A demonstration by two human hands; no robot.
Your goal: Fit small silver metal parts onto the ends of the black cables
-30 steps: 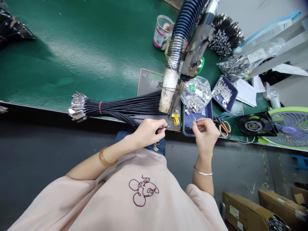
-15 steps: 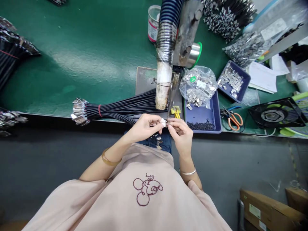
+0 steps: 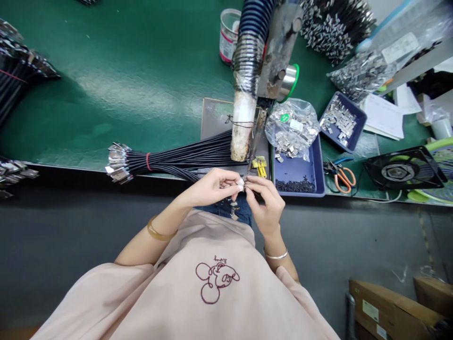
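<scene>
My left hand [image 3: 216,188] is closed in a pinch, with white coverings at its fingertips. Facing it, my right hand [image 3: 267,200] pinches at the same spot. Between the fingertips is a small metal piece [image 3: 245,182], mostly hidden, so its exact shape cannot be made out. A bundle of black cables [image 3: 187,153] with metal connectors at its left end, tied by a red band, lies behind my left hand. Several metal-ended cables [image 3: 233,210] hang below the hands over my lap. Just beyond the fingertips stands the thin tip of a metal tool [image 3: 252,158].
A fume duct [image 3: 244,113] hangs before me beside a solder spool [image 3: 290,84]. To the right are a blue tray [image 3: 300,172] with a bag of metal parts [image 3: 293,125], a smaller tray [image 3: 358,134], orange-handled pliers [image 3: 343,179] and a fan [image 3: 403,172].
Both hands stay together at nearly the same place, with the right fingers slightly shifted around the small metal piece. The camera view has shifted slightly.
</scene>
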